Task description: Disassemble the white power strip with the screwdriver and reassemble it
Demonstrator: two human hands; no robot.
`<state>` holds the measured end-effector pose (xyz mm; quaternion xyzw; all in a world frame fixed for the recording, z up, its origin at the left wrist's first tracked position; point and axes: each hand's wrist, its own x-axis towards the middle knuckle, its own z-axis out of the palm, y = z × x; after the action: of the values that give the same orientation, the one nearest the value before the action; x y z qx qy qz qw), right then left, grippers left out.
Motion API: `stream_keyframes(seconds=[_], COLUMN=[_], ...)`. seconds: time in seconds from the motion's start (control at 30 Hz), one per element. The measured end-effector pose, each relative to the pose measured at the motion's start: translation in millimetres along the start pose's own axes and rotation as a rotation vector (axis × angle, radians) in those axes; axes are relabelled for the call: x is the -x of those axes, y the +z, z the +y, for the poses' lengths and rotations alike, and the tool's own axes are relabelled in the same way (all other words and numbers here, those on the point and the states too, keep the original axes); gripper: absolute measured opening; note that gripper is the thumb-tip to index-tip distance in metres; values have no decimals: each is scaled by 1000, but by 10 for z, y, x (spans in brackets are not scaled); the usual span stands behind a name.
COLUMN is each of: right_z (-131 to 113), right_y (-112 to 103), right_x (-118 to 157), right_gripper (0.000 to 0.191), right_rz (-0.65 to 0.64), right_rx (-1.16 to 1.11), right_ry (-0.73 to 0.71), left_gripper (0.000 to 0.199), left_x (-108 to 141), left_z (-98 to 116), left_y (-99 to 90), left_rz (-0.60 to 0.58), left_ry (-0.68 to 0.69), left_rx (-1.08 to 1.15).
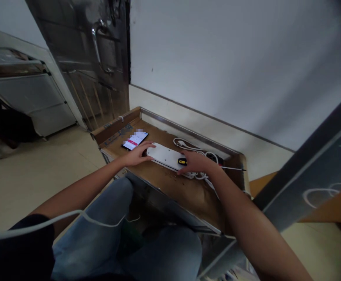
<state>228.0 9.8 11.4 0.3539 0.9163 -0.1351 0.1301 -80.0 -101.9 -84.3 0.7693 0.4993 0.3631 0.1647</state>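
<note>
A white power strip (161,154) lies on a brown-paper-covered board (188,197), its plain underside up. My left hand (138,155) has its fingers over the strip's left end. My right hand (196,162) covers the right end, and its fingertips touch a small yellow-and-black tool (182,161). Whether that hand grips the tool is hidden. A smartphone (134,141) with a lit screen lies left of the strip, near my left fingertips. Behind the strip run coiled white cords (184,143), and a thin metal shaft (233,168) sticks out past my right wrist.
Crumbs (172,175) are scattered on the board, which has a raised metal edge at the back. The board rests across my jeans-clad knees (100,207). A white cable (53,218) crosses my lap. A metal door (97,39) and a grey cabinet (26,93) stand to the left.
</note>
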Motion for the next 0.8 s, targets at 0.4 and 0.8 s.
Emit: stream_keyframes(seconds=[0.4, 0.8], right_z=[-4, 57], right_y=[-11, 45], right_x=[-12, -24], right_gripper=[100, 101], right_rz=[12, 59], right_rx=[33, 52], right_ry=[-18, -17], left_gripper=[78, 78], left_x=[-46, -32], left_z=[8, -18], left_y=[56, 128], left_rz=[-11, 58], left_ry=[-28, -64], left_rx=[42, 119])
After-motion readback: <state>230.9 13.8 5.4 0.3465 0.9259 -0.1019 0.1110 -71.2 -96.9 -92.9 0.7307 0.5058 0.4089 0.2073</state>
